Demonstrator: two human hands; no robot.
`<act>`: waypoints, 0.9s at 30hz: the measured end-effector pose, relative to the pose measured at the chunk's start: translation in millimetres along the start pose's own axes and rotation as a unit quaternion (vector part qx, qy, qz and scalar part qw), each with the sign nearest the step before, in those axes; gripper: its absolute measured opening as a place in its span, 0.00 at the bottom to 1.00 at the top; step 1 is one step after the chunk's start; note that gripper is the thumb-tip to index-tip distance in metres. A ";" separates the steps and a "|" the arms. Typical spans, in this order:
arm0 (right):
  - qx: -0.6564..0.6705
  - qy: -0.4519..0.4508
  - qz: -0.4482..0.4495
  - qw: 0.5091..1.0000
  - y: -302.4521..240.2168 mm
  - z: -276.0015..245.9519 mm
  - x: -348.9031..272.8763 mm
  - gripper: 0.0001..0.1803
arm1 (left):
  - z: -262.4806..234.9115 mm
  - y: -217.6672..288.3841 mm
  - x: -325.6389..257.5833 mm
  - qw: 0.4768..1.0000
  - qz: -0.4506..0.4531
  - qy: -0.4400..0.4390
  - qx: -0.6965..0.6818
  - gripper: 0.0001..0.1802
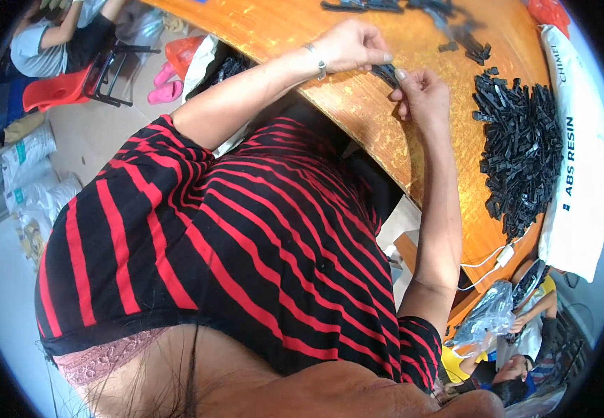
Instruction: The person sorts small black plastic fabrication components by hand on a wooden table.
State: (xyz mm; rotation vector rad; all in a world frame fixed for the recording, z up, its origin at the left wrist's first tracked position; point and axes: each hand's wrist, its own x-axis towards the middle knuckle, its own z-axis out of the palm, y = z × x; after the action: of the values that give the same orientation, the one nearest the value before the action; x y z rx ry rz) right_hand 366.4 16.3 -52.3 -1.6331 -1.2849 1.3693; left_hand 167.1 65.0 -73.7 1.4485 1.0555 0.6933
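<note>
A small black plastic piece (385, 74) is held over the near edge of the wooden table. My right hand (424, 96) pinches its end between thumb and fingers. At its other side my left hand (355, 50) has its fingers closed, the fingertips against the piece; they partly cover it, so its full shape is hidden. To the right of my hands lies a big heap of narrow black plastic pieces (518, 150). A few loose pieces (479, 53) are scattered beyond my right hand.
More black parts (364, 5) lie at the table's far side. A white printed sack (580, 174) borders the heap on the right. A white cable with a connector (504, 256) runs along the table edge. Co-workers sit at the upper left, by a red chair (58, 90), and lower right.
</note>
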 end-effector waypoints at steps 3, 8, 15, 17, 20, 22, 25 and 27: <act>-0.036 0.010 0.016 0.999 0.3 0.3 3.2 0.11 | 0.9 -4.5 0.1 0.999 0.013 0.007 0.031 0.09; -0.065 0.015 -0.009 0.998 7.6 3.3 7.6 0.13 | 3.7 -12.0 2.4 0.991 0.042 0.042 0.120 0.09; -0.233 0.062 -0.039 0.970 24.9 -2.6 21.0 0.19 | 13.1 -11.6 2.5 0.977 0.038 0.084 0.190 0.09; -0.256 0.069 -0.044 0.963 24.6 -3.1 20.2 0.21 | 16.0 -6.5 0.9 0.972 0.028 0.097 0.214 0.09; -0.311 0.085 -0.091 0.942 18.5 -2.5 17.6 0.20 | 15.5 0.3 0.0 0.959 0.035 0.101 0.264 0.09; -0.317 0.082 -0.088 0.941 17.8 -2.0 17.5 0.20 | 16.5 2.5 -3.3 0.960 0.033 0.100 0.260 0.06; -0.347 0.094 -0.114 0.926 14.3 2.0 8.2 0.20 | 18.7 -3.3 -4.8 0.950 0.073 0.123 0.277 0.09; -0.371 0.113 -0.145 0.910 14.2 4.4 2.8 0.20 | 19.4 -5.7 -7.0 0.944 0.085 0.127 0.291 0.09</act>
State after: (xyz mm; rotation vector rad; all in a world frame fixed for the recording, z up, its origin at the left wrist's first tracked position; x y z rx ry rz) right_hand 366.0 14.0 -67.2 -1.8876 -1.9429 0.4952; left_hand 180.1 49.8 -81.4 2.0147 1.4263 0.7371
